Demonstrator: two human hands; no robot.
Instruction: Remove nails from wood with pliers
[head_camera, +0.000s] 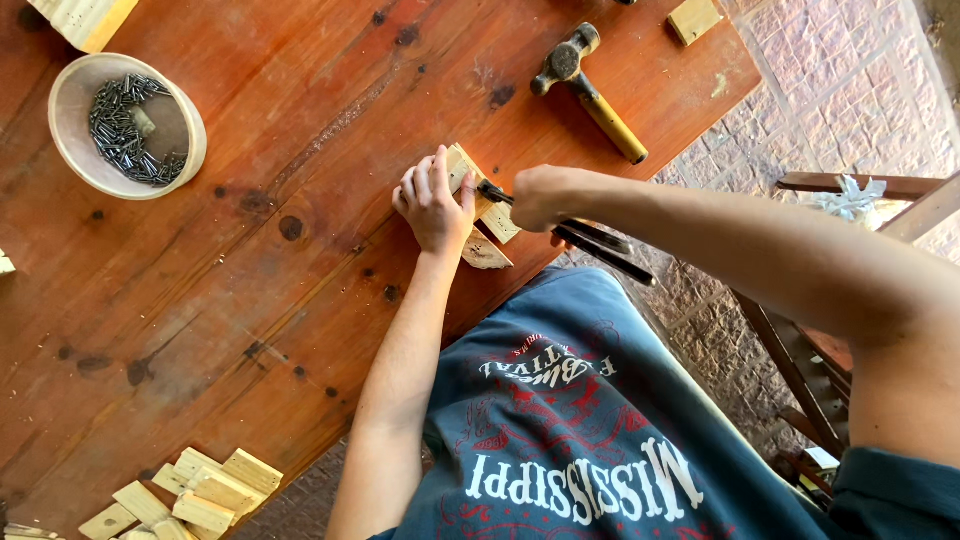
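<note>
I see the left hand (433, 205) pressed down on a small pale wooden block (478, 195) near the table's edge, fingers curled close together over its top, thumb along the side. The right hand (540, 196) is closed in a fist round the dark handles of a pair of pliers (565, 228); the tool's nose meets the block just beside the left thumb. A second offcut (485, 252) lies under the block, touching it, at the table's (250, 280) rim.

A hammer (588, 90) with a yellow handle lies well apart, further up the reddish boards. A round pale bowl (125, 125) of dark nails sits at the far left. A heap of small pale wood pieces (195, 495) lies at the lower left corner. One square block (694, 19) is at the top edge.

No packages or signs that I can make out; the shirt's (580, 430) print I leave unread.
</note>
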